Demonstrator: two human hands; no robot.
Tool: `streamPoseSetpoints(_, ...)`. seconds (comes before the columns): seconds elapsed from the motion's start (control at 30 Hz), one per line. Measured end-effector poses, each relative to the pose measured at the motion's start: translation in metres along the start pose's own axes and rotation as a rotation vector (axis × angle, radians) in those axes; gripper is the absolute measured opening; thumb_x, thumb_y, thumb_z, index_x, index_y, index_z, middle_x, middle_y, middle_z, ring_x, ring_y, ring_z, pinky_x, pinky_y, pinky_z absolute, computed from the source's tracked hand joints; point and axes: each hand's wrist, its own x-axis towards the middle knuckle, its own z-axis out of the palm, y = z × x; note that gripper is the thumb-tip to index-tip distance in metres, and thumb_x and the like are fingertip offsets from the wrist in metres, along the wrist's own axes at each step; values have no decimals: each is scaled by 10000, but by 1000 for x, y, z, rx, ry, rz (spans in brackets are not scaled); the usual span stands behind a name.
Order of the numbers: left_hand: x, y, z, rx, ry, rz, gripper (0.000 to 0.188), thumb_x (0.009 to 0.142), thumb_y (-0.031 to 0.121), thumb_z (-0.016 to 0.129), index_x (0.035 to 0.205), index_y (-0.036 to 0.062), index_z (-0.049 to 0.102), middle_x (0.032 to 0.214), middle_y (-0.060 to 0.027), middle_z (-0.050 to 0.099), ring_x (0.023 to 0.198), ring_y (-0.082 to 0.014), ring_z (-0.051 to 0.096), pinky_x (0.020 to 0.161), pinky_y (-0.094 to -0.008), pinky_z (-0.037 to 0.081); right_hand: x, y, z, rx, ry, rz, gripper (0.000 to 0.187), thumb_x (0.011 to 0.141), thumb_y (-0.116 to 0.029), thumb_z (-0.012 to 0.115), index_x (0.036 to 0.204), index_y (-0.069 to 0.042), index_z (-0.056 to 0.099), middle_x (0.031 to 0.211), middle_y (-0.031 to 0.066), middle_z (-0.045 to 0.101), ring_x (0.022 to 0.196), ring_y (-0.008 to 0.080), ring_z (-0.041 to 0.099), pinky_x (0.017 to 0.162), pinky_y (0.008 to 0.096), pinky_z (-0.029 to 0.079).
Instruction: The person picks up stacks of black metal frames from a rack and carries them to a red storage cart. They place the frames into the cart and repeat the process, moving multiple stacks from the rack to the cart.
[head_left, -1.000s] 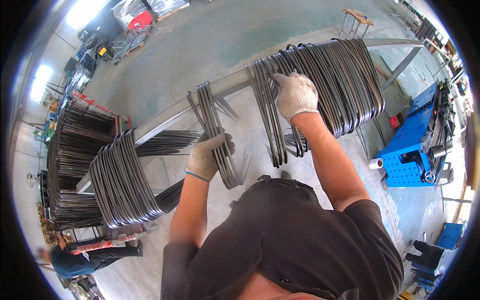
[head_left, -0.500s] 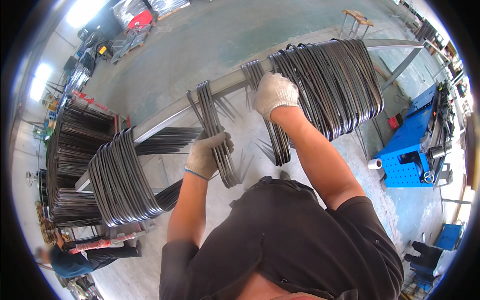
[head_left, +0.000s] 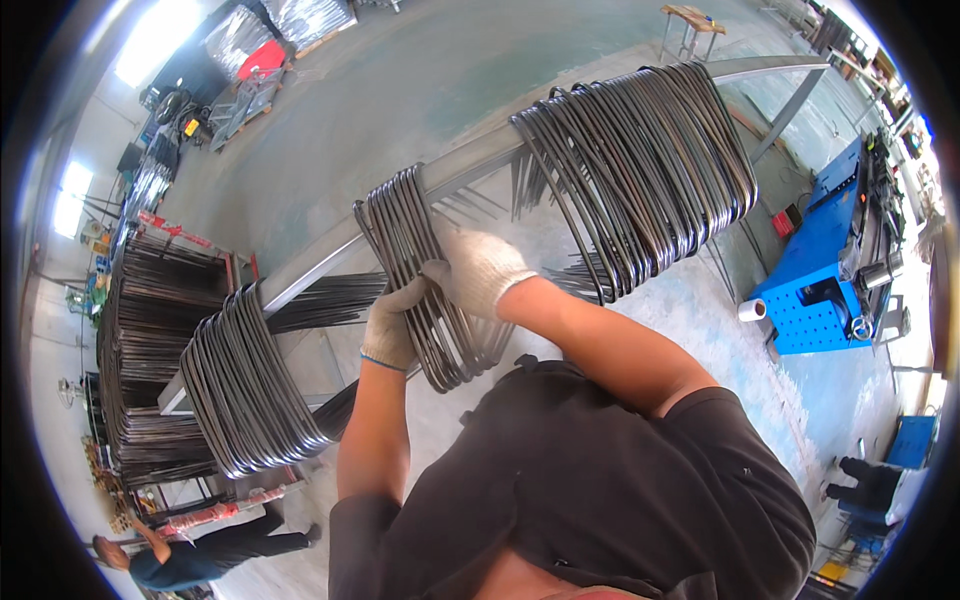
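A small bundle of dark bent metal rods (head_left: 398, 215) hangs over a long square metal beam (head_left: 335, 243) in front of me. My left hand (head_left: 390, 328), in a white knit glove, is closed around the left side of this bundle below the beam. From the right, my gloved right hand (head_left: 487, 272) presses against the same rods, its fingers wrapped partly behind them and partly hidden. Both hands nearly meet at the bundle's middle. A larger bundle of bent rods (head_left: 640, 170) hangs on the beam to the right, and another bundle (head_left: 245, 385) hangs at its left end.
Dark rods are stacked on a red-framed rack (head_left: 160, 350) at the left, where another person (head_left: 205, 555) is bent over. A blue perforated workbench (head_left: 815, 290) stands at the right. Farther back is a small wooden-topped stand (head_left: 692, 18).
My right hand has moved left from the separate rods near the large bundle to the small one, bringing rods along. The small bundle is now thicker. My left hand has stayed on it.
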Motion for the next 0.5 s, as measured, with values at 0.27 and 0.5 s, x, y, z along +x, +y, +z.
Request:
streamPoseSetpoints(0.27, 6, -9, -3, -9, -125, -19, 788, 860, 293, 840, 1515, -71, 595, 1365, -231, 738, 1159, -384, 765, 1027, -537, 650, -18, 62, -102, -571, 488, 242, 607, 860, -402, 921, 1247, 17, 713, 1244, 223, 720, 1229, 381, 673, 1049, 510, 558)
streamPoseSetpoints(0.5, 14, -18, 16, -86, -229, 54, 808, 865, 392, 836, 1527, -15, 614, 1438, -233, 711, 1247, -419, 736, 1144, -641, 570, 1, 72, -79, -602, 359, 361, 575, 913, -278, 858, 1335, 43, 639, 1310, 200, 691, 1240, 374, 677, 1057, 497, 587)
